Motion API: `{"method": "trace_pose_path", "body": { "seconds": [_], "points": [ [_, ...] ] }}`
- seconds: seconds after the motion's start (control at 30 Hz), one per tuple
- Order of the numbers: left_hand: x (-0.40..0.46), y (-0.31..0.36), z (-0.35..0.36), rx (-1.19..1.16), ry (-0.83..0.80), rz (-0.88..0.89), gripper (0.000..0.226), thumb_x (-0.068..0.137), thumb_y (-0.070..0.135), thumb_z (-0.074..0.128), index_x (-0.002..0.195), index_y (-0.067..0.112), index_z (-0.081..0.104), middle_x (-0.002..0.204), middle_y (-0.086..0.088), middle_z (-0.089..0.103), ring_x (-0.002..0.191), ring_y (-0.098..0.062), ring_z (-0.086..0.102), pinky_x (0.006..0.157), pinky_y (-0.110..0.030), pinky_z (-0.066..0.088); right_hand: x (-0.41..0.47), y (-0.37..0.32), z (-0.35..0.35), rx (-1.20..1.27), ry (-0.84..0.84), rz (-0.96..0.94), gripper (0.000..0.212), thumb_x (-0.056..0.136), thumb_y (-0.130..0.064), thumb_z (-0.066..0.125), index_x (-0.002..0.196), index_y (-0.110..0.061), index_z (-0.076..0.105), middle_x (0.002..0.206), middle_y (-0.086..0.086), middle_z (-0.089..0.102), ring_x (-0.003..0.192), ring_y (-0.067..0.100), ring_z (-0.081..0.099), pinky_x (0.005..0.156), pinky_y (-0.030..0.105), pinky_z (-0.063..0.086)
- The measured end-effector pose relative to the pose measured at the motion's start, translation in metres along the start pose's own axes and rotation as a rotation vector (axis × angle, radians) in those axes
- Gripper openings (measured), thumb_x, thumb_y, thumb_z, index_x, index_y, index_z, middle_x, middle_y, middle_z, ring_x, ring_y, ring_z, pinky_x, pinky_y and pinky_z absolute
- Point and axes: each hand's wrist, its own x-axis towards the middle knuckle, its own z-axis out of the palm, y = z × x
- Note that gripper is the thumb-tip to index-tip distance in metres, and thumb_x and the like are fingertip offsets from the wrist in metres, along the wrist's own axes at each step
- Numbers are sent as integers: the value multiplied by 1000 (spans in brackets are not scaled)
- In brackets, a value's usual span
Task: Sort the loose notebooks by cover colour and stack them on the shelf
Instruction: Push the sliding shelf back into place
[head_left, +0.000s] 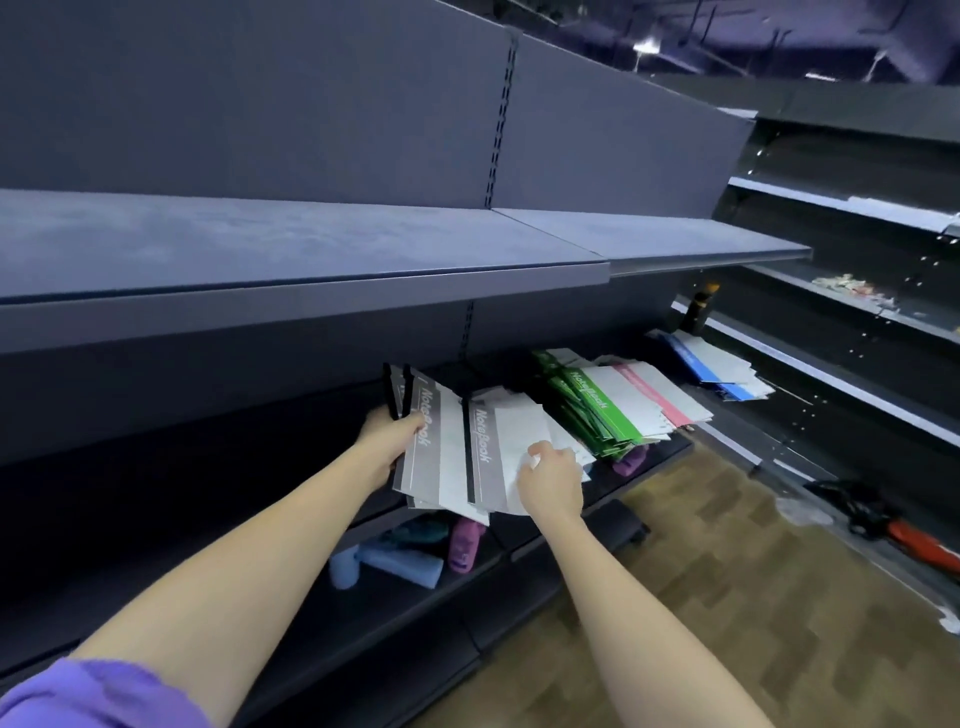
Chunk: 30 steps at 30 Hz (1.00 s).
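My left hand (390, 427) grips a bunch of grey-covered notebooks (435, 447) by their black spines, tilted above the middle shelf (654, 460). My right hand (551, 478) pinches the lower right edge of another grey notebook (493, 454) lying beside them. To the right lies a slanted pile of green notebooks (592, 415) with a pink-edged notebook (660, 400) on its right side. Further right along the shelf lies a heap of blue notebooks (719, 369).
A wide bare shelf (291, 254) runs above the notebooks. The lower shelf (395, 608) holds a light blue bottle (395, 564), a teal one and pink-purple bottles (464, 543). A brown bottle (698, 309) stands at the back right. Wood-pattern floor (675, 597) lies to the right, with clutter near another shelf unit.
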Motion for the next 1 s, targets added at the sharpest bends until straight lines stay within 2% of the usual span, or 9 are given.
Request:
{"method": "trace_pose_path", "body": {
  "seconds": [0.17,0.37,0.47,0.53,0.6,0.67,0.8,0.9,1.0],
  "points": [
    [14,-6,12,-29,144,-23,27,92,16,65,118,10,63,101,-14,70,88,-30,69,73,-37,57,56,22,-5,-152,-57,-123,42,99,-13,48,141,-16,49,136,13,42,128,31,37,81,36,42],
    [19,-1,37,-55,264,-50,10,91,15,67,99,14,60,91,-12,69,77,-27,68,68,-35,57,99,41,-3,-346,-77,-244,33,99,-27,45,127,-18,60,139,12,47,124,33,41,102,43,33],
    [20,0,56,-75,318,-42,26,89,17,70,112,9,62,96,-15,71,82,-29,70,66,-36,57,110,37,-5,-151,-99,-361,32,103,-31,44,127,-17,60,134,10,54,116,29,48,96,38,37],
    [21,1,69,-114,344,-34,30,89,17,70,116,7,61,97,-14,71,82,-28,71,62,-34,56,111,28,-9,167,-257,-397,33,105,-35,43,124,-13,60,121,9,64,98,21,55,83,31,42],
    [20,2,81,-142,368,-24,29,89,15,69,116,8,60,97,-13,71,82,-27,70,61,-32,55,109,19,-10,422,-437,-358,37,102,-42,49,123,-13,57,117,6,65,94,16,58,79,28,42],
    [17,2,91,-160,395,-18,29,89,12,69,117,9,60,100,-13,71,87,-28,70,67,-36,58,107,13,-10,468,-511,-308,45,94,-48,60,125,-16,52,116,0,60,101,17,58,81,29,44],
    [12,0,102,-169,410,-1,34,87,12,75,118,11,60,103,-11,71,94,-29,69,86,-48,57,116,19,-8,543,-540,-119,47,88,-39,72,121,-12,51,110,2,58,96,19,58,67,25,46],
    [10,0,108,-161,408,12,34,89,20,75,118,12,59,110,-8,70,104,-28,66,98,-49,52,128,29,-6,542,-493,-91,44,83,-36,78,111,-8,58,104,2,63,96,20,62,77,31,51],
    [12,0,110,-125,419,9,28,91,20,72,114,18,57,114,-6,68,110,-27,63,104,-48,47,137,36,-12,479,-427,-94,37,83,-32,77,108,-11,59,102,1,64,91,18,62,73,30,48]
  ]
}}
